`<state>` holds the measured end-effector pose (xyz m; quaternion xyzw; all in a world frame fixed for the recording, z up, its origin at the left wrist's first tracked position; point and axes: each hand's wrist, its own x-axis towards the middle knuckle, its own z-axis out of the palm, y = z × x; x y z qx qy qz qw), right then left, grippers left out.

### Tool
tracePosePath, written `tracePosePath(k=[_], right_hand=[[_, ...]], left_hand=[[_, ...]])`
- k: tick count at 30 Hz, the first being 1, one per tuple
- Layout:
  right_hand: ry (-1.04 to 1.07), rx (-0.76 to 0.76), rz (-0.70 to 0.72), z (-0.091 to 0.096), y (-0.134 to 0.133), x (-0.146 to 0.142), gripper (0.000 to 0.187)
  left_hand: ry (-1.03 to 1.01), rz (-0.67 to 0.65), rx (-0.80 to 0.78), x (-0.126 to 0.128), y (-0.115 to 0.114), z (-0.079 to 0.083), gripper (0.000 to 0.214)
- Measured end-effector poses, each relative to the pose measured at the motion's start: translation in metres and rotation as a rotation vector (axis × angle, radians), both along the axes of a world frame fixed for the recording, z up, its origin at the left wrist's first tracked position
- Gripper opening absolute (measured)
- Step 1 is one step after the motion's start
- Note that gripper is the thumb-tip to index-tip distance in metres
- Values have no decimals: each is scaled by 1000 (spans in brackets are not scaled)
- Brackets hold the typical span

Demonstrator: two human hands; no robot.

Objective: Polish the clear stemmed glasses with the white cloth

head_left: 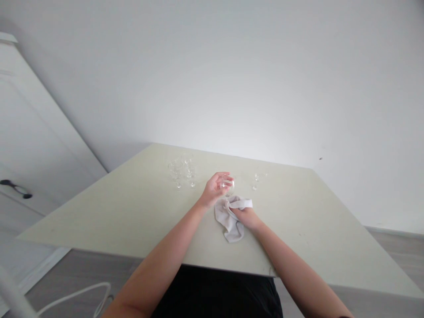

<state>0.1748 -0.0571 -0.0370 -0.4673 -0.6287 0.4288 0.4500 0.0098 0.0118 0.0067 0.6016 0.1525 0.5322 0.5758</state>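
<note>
My left hand point(214, 189) is curled around a small clear stemmed glass point(228, 183), holding it just above the pale table point(132, 216). My right hand point(245, 216) grips a white cloth point(232, 221) right below the glass; the cloth hangs down onto the tabletop. Several more clear glasses point(183, 171) stand in a cluster to the left, behind my left hand. One or two small glasses point(256, 179) stand to the right, beyond the cloth.
A white wall rises behind the table. A white cabinet point(29, 145) with a dark handle point(16, 189) stands at the left. A white cable point(76, 296) lies on the grey floor at lower left.
</note>
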Motion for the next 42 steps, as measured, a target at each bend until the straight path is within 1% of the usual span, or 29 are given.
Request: tracePosePath(k=[9, 19, 25, 42], right_hand=[[24, 7, 20, -5, 3, 0, 39], [28, 21, 17, -7, 4, 1, 36], [22, 28, 16, -8, 4, 1, 36], [12, 33, 31, -7, 4, 2, 40]], left_hand=[[8, 1, -2, 0, 1, -1, 55], [6, -1, 12, 0, 3, -4, 54], [21, 5, 11, 0, 2, -3, 55], [10, -4, 17, 1, 3, -5, 55]])
